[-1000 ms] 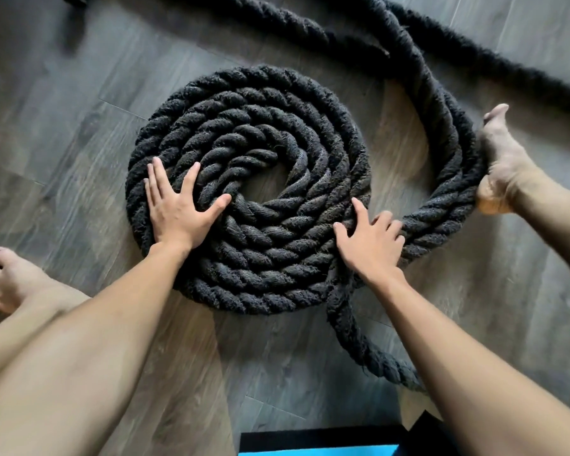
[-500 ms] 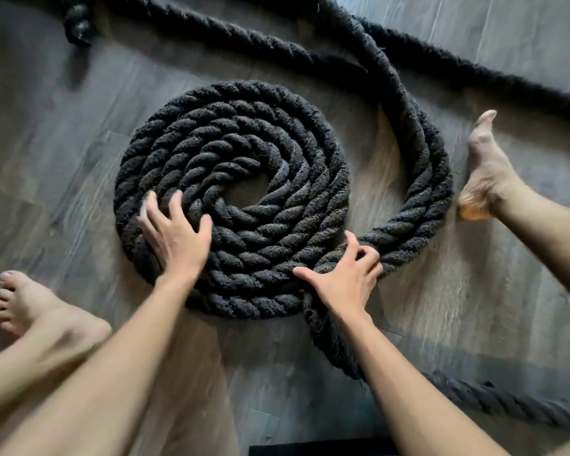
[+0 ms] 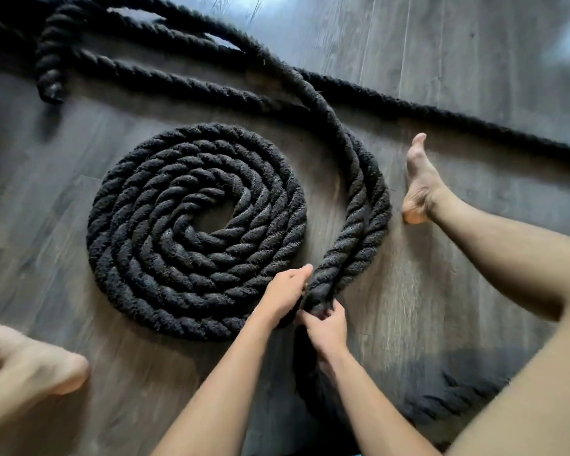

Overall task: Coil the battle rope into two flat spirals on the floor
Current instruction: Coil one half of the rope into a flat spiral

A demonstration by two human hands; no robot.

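A thick black battle rope lies on the wooden floor. Part of it forms a flat spiral of several turns at the centre left. To the right of the spiral, a loose doubled bend of rope curves down toward me. My left hand and my right hand both grip this loose rope where it leaves the spiral's lower right edge, lifting it slightly. Below my hands the rope runs on under my right arm toward the lower right.
More loose rope lengths cross the floor behind the spiral, and one capped end lies at the upper left. My bare left foot rests at the lower left, my bare right foot right of the loose bend.
My left hand has come off the spiral's left side and moved right to the loose rope. My right hand has closed around the rope too. The view has shifted.
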